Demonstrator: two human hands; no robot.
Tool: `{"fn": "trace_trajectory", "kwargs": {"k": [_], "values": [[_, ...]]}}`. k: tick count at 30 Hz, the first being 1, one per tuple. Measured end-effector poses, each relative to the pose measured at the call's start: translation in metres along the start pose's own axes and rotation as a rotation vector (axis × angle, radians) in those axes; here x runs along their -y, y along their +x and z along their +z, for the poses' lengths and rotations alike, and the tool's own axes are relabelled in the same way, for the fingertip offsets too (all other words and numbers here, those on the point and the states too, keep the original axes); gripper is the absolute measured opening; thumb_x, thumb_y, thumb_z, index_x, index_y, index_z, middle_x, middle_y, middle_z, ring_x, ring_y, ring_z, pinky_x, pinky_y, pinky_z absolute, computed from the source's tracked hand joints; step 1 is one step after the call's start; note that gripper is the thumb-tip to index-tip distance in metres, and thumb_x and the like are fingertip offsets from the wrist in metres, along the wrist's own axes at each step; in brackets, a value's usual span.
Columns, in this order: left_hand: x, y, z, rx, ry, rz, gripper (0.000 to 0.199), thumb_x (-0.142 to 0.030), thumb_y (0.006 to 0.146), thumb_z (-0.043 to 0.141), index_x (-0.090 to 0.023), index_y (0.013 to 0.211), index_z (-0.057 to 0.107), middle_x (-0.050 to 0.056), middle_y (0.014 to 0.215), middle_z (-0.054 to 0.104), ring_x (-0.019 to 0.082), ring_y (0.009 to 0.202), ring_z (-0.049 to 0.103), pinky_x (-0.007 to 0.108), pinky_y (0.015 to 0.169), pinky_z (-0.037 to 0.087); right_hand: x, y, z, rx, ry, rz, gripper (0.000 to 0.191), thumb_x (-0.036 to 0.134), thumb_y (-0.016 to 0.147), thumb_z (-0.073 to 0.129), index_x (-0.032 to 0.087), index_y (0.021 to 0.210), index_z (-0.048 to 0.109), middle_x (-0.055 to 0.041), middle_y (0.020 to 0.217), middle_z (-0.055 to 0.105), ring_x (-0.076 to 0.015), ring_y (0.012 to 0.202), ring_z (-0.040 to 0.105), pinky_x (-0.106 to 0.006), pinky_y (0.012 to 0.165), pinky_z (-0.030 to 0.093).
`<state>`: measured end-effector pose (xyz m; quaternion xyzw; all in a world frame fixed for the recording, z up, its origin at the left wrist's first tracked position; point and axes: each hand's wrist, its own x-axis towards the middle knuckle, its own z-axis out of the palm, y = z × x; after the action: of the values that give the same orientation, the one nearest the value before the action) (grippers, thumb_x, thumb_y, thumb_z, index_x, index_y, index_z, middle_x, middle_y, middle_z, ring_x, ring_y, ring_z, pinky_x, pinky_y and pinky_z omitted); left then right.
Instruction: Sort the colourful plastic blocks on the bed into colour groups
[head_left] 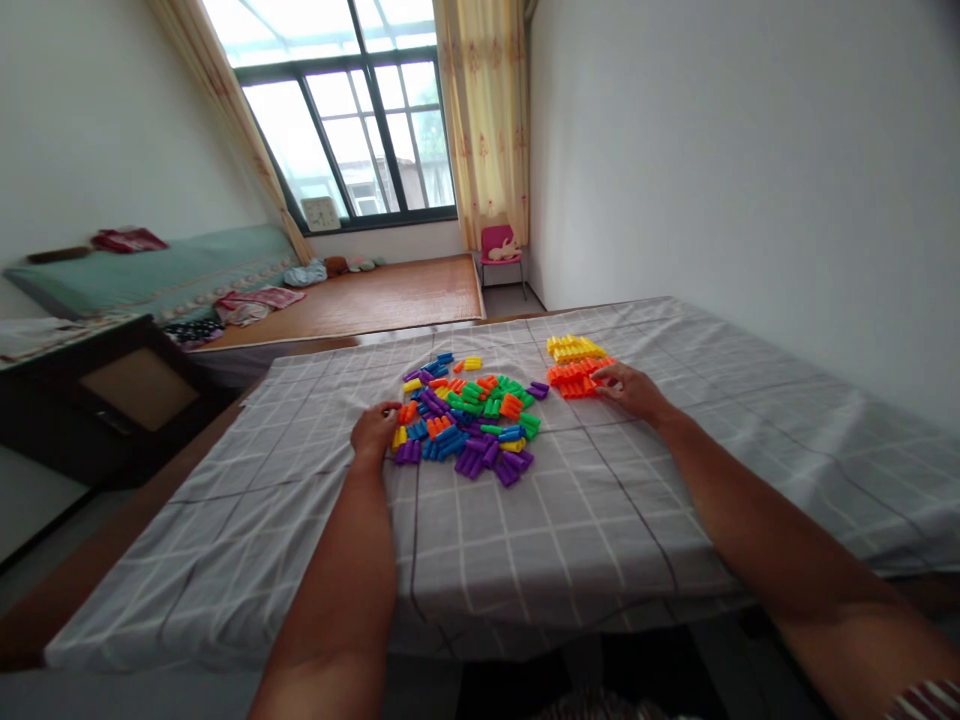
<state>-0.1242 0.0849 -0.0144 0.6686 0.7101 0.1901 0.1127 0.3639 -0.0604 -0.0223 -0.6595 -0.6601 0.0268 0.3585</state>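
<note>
Head view. 2 hands, 1 mixed pile (pixel 474 415) of plastic pieces and 2 single-colour groups appear on 1 checked cloth (pixel 525 540); pieces in the pile overlap too much for an exact count. The pile shows 5 colours: purple, blue, green, orange and yellow. Its pieces are glossy, short tubes joined side by side, giving a ribbed outline; purple ones lie along its near edge, green ones toward its far right. To the right of the pile lies the orange group (pixel 574 378), in ridged rows, with the yellow group (pixel 574 348) just behind it. The left hand (pixel 374 428) reaches the pile's left edge, fingers curled at an orange piece (pixel 407 412); whether they pinch it cannot be told. The right hand (pixel 628 388), right of the pile, has its thumb and fingers at the orange group's right end; their grip is likewise unclear. Both forearms extend forward.
</note>
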Motion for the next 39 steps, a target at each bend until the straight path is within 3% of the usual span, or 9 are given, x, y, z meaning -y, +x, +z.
{"fn": "trace_trajectory", "kwargs": {"k": [7, 12, 16, 20, 26, 30, 34, 39], "values": [[0.001, -0.001, 0.001, 0.004, -0.005, -0.002, 0.036, -0.034, 0.085, 0.049, -0.03, 0.11, 0.073, 0.001, 0.11, 0.074, 0.023, 0.099, 0.068, 0.027, 0.075, 0.049, -0.006, -0.001, -0.002, -0.06, -0.058, -0.038, 0.025, 0.033, 0.078, 0.064, 0.02, 0.098, 0.071, -0.007, 0.097, 0.069, -0.0188, 0.077, 0.064, -0.035, 0.077, 0.054], [0.001, 0.0, 0.003, 0.002, -0.034, 0.0, 0.036, -0.035, 0.084, 0.05, -0.031, 0.11, 0.074, 0.001, 0.109, 0.074, 0.022, 0.096, 0.068, 0.027, 0.074, 0.049, 0.024, -0.002, 0.008, -0.183, -0.103, -0.113, 0.029, 0.033, 0.088, 0.052, 0.019, 0.109, 0.067, -0.0114, 0.105, 0.069, -0.0247, 0.099, 0.063, -0.041, 0.092, 0.05], [0.001, 0.0, 0.004, 0.0, -0.053, -0.012, 0.035, -0.036, 0.083, 0.051, -0.031, 0.109, 0.074, 0.0, 0.11, 0.074, 0.022, 0.098, 0.068, 0.026, 0.075, 0.048, 0.075, 0.005, 0.034, 0.02, -0.053, -0.312, 0.027, 0.032, 0.092, 0.05, 0.022, 0.109, 0.068, -0.01, 0.111, 0.069, -0.0247, 0.108, 0.06, -0.042, 0.098, 0.047], [0.002, 0.0, 0.006, 0.008, -0.074, -0.019, 0.034, -0.035, 0.083, 0.051, -0.032, 0.108, 0.074, -0.001, 0.11, 0.074, 0.021, 0.099, 0.068, 0.026, 0.075, 0.048, 0.122, 0.033, 0.066, 0.209, -0.017, -0.44, 0.031, 0.031, 0.088, 0.057, 0.024, 0.117, 0.067, -0.0088, 0.114, 0.069, -0.0258, 0.111, 0.06, -0.045, 0.102, 0.045], [0.001, -0.002, 0.007, 0.002, -0.083, -0.003, 0.035, -0.034, 0.084, 0.05, -0.031, 0.109, 0.074, 0.0, 0.11, 0.074, 0.02, 0.098, 0.068, 0.026, 0.074, 0.048, 0.165, 0.081, 0.108, 0.331, 0.033, -0.229, 0.037, 0.033, 0.078, 0.07, 0.024, 0.114, 0.069, -0.0075, 0.101, 0.074, -0.0263, 0.096, 0.066, -0.04, 0.092, 0.051], [0.0, -0.004, 0.006, -0.004, -0.089, -0.011, 0.034, -0.035, 0.083, 0.051, -0.031, 0.107, 0.074, 0.0, 0.109, 0.075, 0.02, 0.098, 0.068, 0.025, 0.073, 0.047, 0.18, 0.091, 0.122, 0.351, 0.121, -0.215, 0.034, 0.031, 0.077, 0.071, 0.023, 0.11, 0.069, -0.0032, 0.093, 0.075, -0.0213, 0.089, 0.066, -0.034, 0.087, 0.052], [0.0, -0.004, 0.006, -0.004, -0.098, -0.002, 0.033, -0.035, 0.083, 0.051, -0.031, 0.106, 0.075, 0.001, 0.11, 0.074, 0.02, 0.098, 0.067, 0.025, 0.073, 0.047, 0.176, 0.089, 0.121, 0.332, 0.206, -0.186, 0.034, 0.033, 0.077, 0.071, 0.023, 0.109, 0.068, -0.0028, 0.088, 0.073, -0.0174, 0.081, 0.067, -0.031, 0.079, 0.055], [-0.001, -0.003, 0.006, -0.002, -0.09, -0.007, 0.033, -0.035, 0.083, 0.051, -0.032, 0.106, 0.075, 0.001, 0.11, 0.075, 0.021, 0.099, 0.067, 0.026, 0.072, 0.047, 0.147, 0.086, 0.109, 0.329, 0.456, 0.066, 0.033, 0.034, 0.073, 0.075, 0.018, 0.1, 0.065, -0.0045, 0.079, 0.072, -0.0166, 0.072, 0.067, -0.028, 0.064, 0.056]]}}
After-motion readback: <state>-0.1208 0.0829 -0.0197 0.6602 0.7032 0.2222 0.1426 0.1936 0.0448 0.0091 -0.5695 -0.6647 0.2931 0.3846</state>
